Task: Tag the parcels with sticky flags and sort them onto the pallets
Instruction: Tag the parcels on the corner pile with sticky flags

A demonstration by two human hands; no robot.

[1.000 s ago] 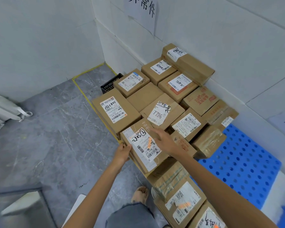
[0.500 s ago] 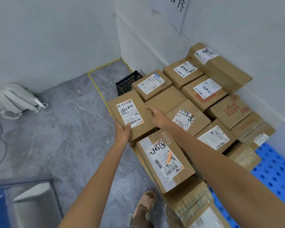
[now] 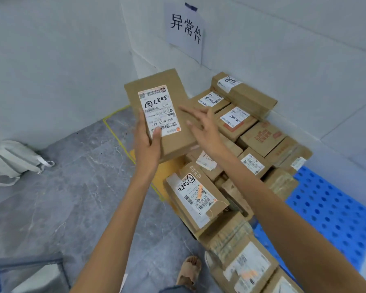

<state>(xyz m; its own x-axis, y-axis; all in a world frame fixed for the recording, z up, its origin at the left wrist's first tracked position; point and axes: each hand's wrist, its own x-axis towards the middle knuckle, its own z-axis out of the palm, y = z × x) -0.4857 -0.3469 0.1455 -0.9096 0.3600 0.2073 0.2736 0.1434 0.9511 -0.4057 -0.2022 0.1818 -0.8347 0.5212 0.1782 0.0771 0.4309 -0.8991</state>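
Note:
My left hand (image 3: 147,142) grips a flat cardboard parcel (image 3: 173,98) by its lower left edge and holds it tilted up in the air, its white shipping label facing me. My right hand (image 3: 203,127) hovers just right of that parcel with fingers spread, holding nothing. Below lies a parcel (image 3: 195,197) whose label carries an orange sticky flag. Several more cardboard parcels (image 3: 260,136) are piled along the wall, some over a blue perforated pallet (image 3: 334,210). An orange surface (image 3: 167,170) shows where the lifted parcel lay.
A paper sign (image 3: 185,28) with handwritten characters hangs on the white wall above the pile. Yellow floor tape (image 3: 114,123) borders the pile. A white bag (image 3: 11,159) lies on the grey floor at left. My sandalled foot (image 3: 188,271) stands beside the nearest parcels.
The parcel my hands rested on half a second ago is now lifted off the pile in my left hand. My right hand has come off it and spread open.

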